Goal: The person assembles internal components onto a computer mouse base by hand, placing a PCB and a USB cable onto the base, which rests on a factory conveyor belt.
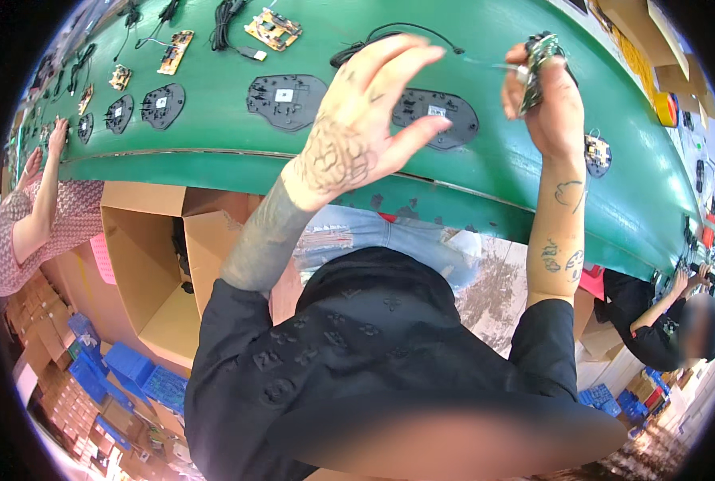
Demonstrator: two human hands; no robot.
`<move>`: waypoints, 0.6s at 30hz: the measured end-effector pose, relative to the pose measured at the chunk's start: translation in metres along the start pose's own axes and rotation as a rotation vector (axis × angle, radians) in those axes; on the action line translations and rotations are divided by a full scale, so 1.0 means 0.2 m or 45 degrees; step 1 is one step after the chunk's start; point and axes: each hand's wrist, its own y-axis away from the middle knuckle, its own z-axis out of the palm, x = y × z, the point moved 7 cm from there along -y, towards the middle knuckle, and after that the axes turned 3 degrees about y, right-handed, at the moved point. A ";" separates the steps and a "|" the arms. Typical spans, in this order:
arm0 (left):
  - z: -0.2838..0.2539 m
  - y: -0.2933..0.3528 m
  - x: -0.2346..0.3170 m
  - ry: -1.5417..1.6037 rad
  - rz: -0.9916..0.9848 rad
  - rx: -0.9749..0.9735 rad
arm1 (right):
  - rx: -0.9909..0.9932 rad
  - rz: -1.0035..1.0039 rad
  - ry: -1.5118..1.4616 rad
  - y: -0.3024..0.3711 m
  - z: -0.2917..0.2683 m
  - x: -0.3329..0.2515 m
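- at two o'clock i see the right hand [553, 104] pinching a green circuit board [539, 64]
- left hand [357, 128] at twelve, fingers spread
- at one, a flat rounded black shell [460, 120] on glossy green table [508, 164]
- at nine, open cardboard box [141, 260], something black [182, 244] inside

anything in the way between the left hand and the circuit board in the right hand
Nothing bulky shows between the left hand and the circuit board in the right hand; only a thin pale wire and a black cable's end appear there.
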 end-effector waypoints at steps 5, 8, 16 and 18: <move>0.16 -0.09 0.03 0.196 0.091 -0.185 | -0.307 -0.154 -0.130 0.11 0.12 -0.05; 0.16 -0.04 -0.12 0.332 -0.261 -0.194 | -0.078 -0.030 -0.288 0.09 0.06 0.08; 0.13 0.01 -0.25 0.082 -0.339 -0.103 | 0.119 0.050 0.424 0.05 0.03 0.15; 0.14 0.02 -0.27 0.092 -0.368 -0.086 | 0.162 -0.013 0.454 0.03 0.00 0.18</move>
